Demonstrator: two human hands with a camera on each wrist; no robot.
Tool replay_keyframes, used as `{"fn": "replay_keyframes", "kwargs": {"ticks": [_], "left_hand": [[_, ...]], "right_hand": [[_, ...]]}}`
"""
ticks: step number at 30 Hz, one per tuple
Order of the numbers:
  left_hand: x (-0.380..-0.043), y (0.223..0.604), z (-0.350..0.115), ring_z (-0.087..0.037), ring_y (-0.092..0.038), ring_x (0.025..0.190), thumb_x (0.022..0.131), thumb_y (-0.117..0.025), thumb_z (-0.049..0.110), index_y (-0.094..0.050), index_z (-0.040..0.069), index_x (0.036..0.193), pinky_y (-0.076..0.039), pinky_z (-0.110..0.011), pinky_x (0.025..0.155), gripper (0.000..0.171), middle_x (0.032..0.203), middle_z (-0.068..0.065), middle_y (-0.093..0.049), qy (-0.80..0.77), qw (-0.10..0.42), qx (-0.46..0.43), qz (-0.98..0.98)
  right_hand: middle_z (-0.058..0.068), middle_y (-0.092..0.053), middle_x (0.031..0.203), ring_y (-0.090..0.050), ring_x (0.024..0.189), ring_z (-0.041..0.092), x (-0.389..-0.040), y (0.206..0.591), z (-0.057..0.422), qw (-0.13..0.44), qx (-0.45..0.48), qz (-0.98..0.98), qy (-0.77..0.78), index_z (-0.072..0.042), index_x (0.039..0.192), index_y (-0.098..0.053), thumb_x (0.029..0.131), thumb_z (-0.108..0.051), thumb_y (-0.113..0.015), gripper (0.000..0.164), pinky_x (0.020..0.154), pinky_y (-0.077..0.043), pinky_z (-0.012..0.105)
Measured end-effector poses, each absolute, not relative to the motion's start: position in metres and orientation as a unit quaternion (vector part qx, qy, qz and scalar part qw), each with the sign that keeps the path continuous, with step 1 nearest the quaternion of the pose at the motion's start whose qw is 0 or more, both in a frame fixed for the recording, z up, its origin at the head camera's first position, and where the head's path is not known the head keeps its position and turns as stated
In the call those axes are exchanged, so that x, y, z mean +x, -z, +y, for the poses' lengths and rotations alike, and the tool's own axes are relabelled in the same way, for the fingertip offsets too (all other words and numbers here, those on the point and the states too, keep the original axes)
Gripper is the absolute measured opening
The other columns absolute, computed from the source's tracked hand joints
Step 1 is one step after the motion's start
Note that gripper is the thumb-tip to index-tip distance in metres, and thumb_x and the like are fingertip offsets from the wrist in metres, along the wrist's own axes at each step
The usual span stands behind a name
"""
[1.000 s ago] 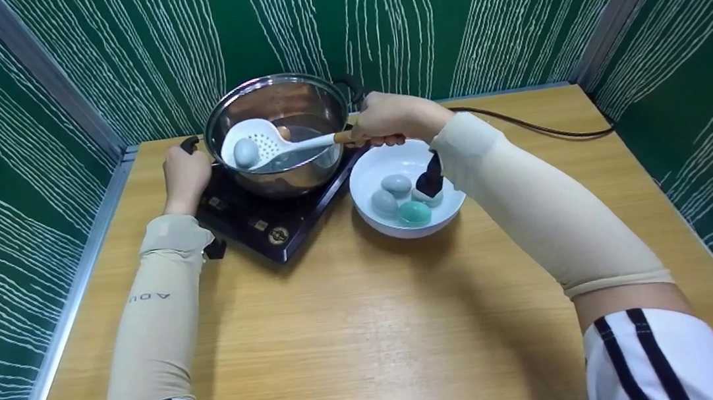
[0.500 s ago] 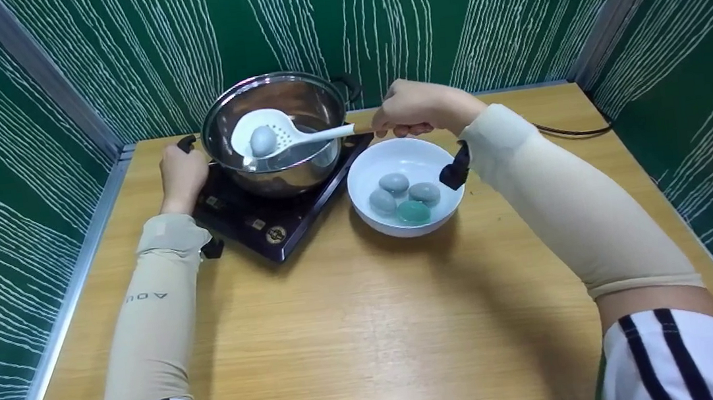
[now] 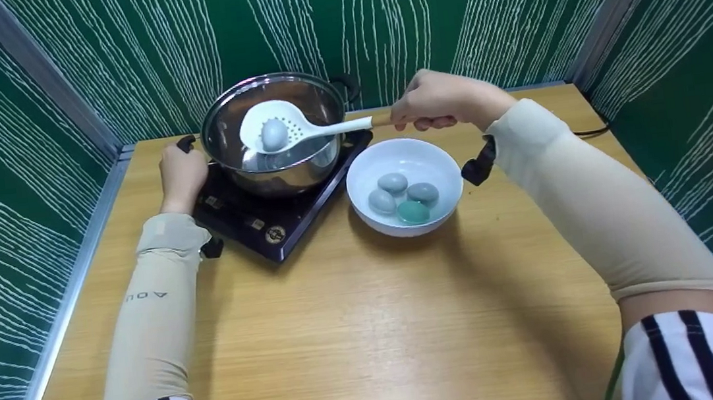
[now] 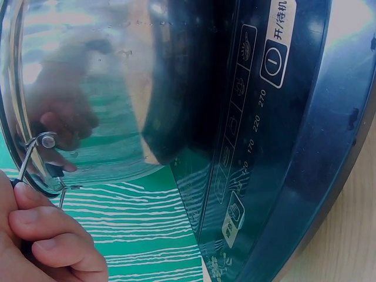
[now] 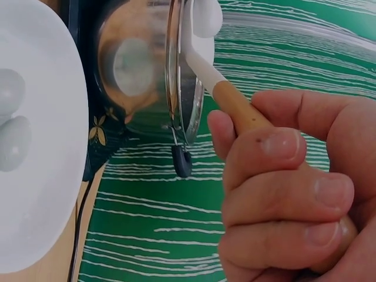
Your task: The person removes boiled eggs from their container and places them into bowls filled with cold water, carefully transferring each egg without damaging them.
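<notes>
- We find the left hand (image 3: 183,175) holding the black left handle (image 3: 186,142) of the stainless steel pot (image 3: 285,180); the left wrist view shows its fingers curled there.
- We find the right hand (image 3: 445,99) gripping the wooden handle (image 5: 242,110) of a white slotted skimmer (image 3: 323,130), with fingers wrapped round it in the right wrist view.
- The skimmer's perforated head lies over the mouth of the pot and carries one pale blue-grey egg (image 3: 274,134). We cannot tell whether the skimmer touches the rim.
- The pot sits upright on a black induction cooktop (image 3: 245,215). The skimmer hides part of the pot's interior, so we cannot establish its full contents.
- To the right of the cooktop, a white bowl (image 3: 401,155) stands upright on the wooden table (image 3: 344,334). We count four eggs in it: three pale blue-grey eggs (image 3: 392,183) and one green egg (image 3: 413,212), grouped together towards the near side.
- We note printed controls on the cooktop in the left wrist view, and a dark cable (image 3: 591,132) at the table's far right.
- Green panels (image 3: 377,19) with white wavy lines enclose the table's back and sides.
</notes>
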State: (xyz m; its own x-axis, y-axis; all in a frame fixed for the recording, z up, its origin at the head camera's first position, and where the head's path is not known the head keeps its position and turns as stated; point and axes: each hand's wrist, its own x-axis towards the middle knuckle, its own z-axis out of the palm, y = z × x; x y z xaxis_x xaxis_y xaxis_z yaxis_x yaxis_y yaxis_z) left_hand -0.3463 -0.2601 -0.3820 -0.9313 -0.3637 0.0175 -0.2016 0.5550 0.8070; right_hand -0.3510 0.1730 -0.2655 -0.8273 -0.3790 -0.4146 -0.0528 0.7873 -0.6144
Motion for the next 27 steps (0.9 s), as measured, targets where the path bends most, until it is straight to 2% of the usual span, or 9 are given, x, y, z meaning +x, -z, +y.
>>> {"fn": "replay_keyframes", "kwargs": {"ticks": [2, 4, 9, 16, 19, 21, 22, 24, 27], "left_hand": [[-0.347, 0.381, -0.260, -0.029, -0.045, 0.097, 0.101, -0.040, 0.012, -0.051, 0.006, 0.108, -0.036, -0.038, 0.087, 0.014, 0.098, -0.008, -0.043, 0.444, 0.090, 0.165, -0.876], [-0.347, 0.381, -0.260, -0.028, -0.045, 0.095, 0.103, -0.040, 0.012, -0.048, 0.008, 0.106, -0.036, -0.038, 0.085, 0.010, 0.097, -0.007, -0.042, 0.447, 0.085, 0.167, -0.875], [-0.348, 0.379, -0.261, -0.026, -0.046, 0.100, 0.105, -0.038, 0.013, -0.050, -0.002, 0.129, -0.036, -0.037, 0.088, 0.031, 0.104, -0.007, -0.045, 0.459, 0.065, 0.175, -0.869], [-0.347, 0.381, -0.262, -0.027, -0.046, 0.099, 0.104, -0.039, 0.012, -0.053, -0.002, 0.134, -0.037, -0.037, 0.089, 0.036, 0.102, -0.007, -0.045, 0.460, 0.068, 0.169, -0.869], [-0.346, 0.383, -0.263, -0.027, -0.046, 0.094, 0.103, -0.039, 0.012, -0.056, 0.001, 0.123, -0.037, -0.036, 0.087, 0.029, 0.098, -0.006, -0.044, 0.458, 0.076, 0.162, -0.871], [-0.346, 0.384, -0.263, -0.025, -0.044, 0.087, 0.102, -0.039, 0.012, -0.055, 0.006, 0.107, -0.037, -0.036, 0.083, 0.018, 0.091, -0.005, -0.041, 0.459, 0.083, 0.155, -0.871], [-0.346, 0.383, -0.263, -0.025, -0.042, 0.084, 0.102, -0.039, 0.012, -0.048, 0.009, 0.100, -0.035, -0.037, 0.081, 0.010, 0.089, -0.004, -0.038, 0.461, 0.084, 0.155, -0.870], [-0.346, 0.384, -0.264, -0.023, -0.039, 0.079, 0.103, -0.039, 0.013, -0.041, 0.014, 0.092, -0.034, -0.037, 0.078, 0.010, 0.085, -0.002, -0.035, 0.465, 0.084, 0.152, -0.868], [-0.346, 0.384, -0.264, -0.022, -0.040, 0.079, 0.103, -0.040, 0.013, -0.042, 0.015, 0.091, -0.034, -0.037, 0.077, 0.013, 0.082, 0.000, -0.036, 0.463, 0.087, 0.150, -0.869]], "right_hand": [[-0.007, -0.055, 0.066, -0.043, 0.049, 0.009, -0.352, 0.264, 0.178, 0.266, -0.120, 0.909, 0.299, -0.007, 0.121, -0.075, 0.108, -0.037, -0.062, 0.035, 0.050, -0.038, 0.024], [-0.007, -0.055, 0.066, -0.043, 0.049, 0.009, -0.352, 0.261, 0.183, 0.263, -0.116, 0.911, 0.295, -0.008, 0.122, -0.075, 0.108, -0.037, -0.062, 0.036, 0.050, -0.037, 0.024], [-0.007, -0.055, 0.067, -0.044, 0.049, 0.010, -0.350, 0.257, 0.197, 0.262, -0.088, 0.910, 0.310, -0.009, 0.128, -0.075, 0.108, -0.038, -0.064, 0.037, 0.051, -0.039, 0.025], [-0.008, -0.054, 0.066, -0.043, 0.049, 0.010, -0.349, 0.252, 0.213, 0.243, -0.072, 0.915, 0.314, -0.008, 0.128, -0.075, 0.108, -0.036, -0.065, 0.036, 0.050, -0.038, 0.024], [-0.008, -0.052, 0.063, -0.041, 0.048, 0.009, -0.349, 0.250, 0.219, 0.236, -0.071, 0.917, 0.314, -0.007, 0.125, -0.075, 0.107, -0.036, -0.065, 0.035, 0.048, -0.035, 0.025], [-0.008, -0.051, 0.062, -0.040, 0.047, 0.009, -0.348, 0.250, 0.222, 0.229, -0.067, 0.917, 0.320, -0.006, 0.124, -0.076, 0.107, -0.035, -0.065, 0.035, 0.047, -0.035, 0.025], [-0.008, -0.052, 0.062, -0.041, 0.047, 0.010, -0.348, 0.250, 0.224, 0.226, -0.066, 0.917, 0.323, -0.006, 0.124, -0.076, 0.107, -0.035, -0.065, 0.035, 0.048, -0.035, 0.025], [-0.008, -0.052, 0.063, -0.042, 0.048, 0.010, -0.347, 0.250, 0.227, 0.223, -0.061, 0.917, 0.324, -0.007, 0.126, -0.075, 0.108, -0.036, -0.065, 0.036, 0.049, -0.037, 0.025], [-0.008, -0.053, 0.063, -0.043, 0.049, 0.010, -0.346, 0.251, 0.232, 0.220, -0.056, 0.920, 0.320, -0.008, 0.128, -0.074, 0.108, -0.038, -0.065, 0.037, 0.050, -0.039, 0.025]]}}
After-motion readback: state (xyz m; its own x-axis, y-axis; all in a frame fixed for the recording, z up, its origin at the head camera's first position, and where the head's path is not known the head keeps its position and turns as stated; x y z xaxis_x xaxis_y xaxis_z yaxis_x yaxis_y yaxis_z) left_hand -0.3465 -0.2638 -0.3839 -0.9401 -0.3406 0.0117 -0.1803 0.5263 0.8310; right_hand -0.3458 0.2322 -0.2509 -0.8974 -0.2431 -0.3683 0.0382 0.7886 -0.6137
